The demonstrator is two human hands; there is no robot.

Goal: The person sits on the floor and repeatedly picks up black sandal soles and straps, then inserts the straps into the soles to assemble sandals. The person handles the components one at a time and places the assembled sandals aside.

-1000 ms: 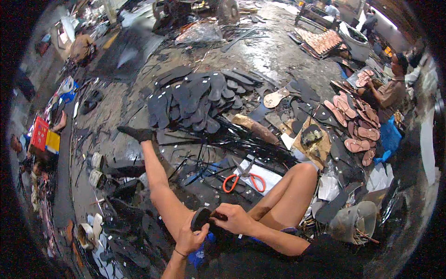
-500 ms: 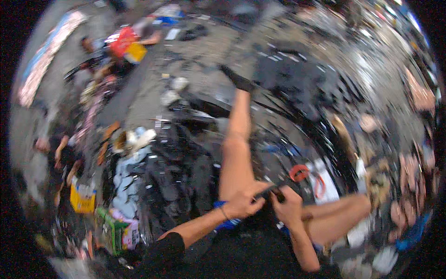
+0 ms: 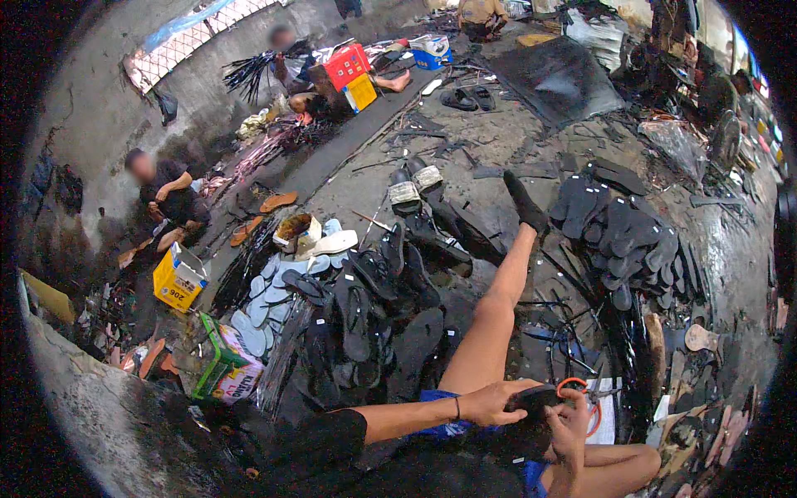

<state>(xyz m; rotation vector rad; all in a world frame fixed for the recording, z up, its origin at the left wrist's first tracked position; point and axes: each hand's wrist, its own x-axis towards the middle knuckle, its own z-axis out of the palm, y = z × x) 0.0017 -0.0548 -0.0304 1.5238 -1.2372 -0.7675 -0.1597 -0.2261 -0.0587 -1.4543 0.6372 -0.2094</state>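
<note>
My left hand (image 3: pixel 493 404) and my right hand (image 3: pixel 569 425) are close together above my lap. Between them they hold a black sandal sole (image 3: pixel 533 403), whose outline partly merges with my dark clothes. My left thumb lies on its surface, and the bent fingers of my right hand pinch its right side. Just beyond the right hand, orange-handled scissors (image 3: pixel 594 419) lie on a white sheet (image 3: pixel 608 407). Left of my outstretched leg rests a heap of black sandals (image 3: pixel 353 311).
More black sandals (image 3: pixel 618 224) are piled beyond my foot. Pale blue soles (image 3: pixel 253 328) lie near a green box (image 3: pixel 224 361) and a yellow box (image 3: pixel 179 278). Two people sit along the left wall. A dark sheet (image 3: pixel 554 83) covers the far floor; scraps line the right.
The view has swung left and sharpened from a blur, so my hands and leg appear farther right and lower. Both hands still hold the black sole.
</note>
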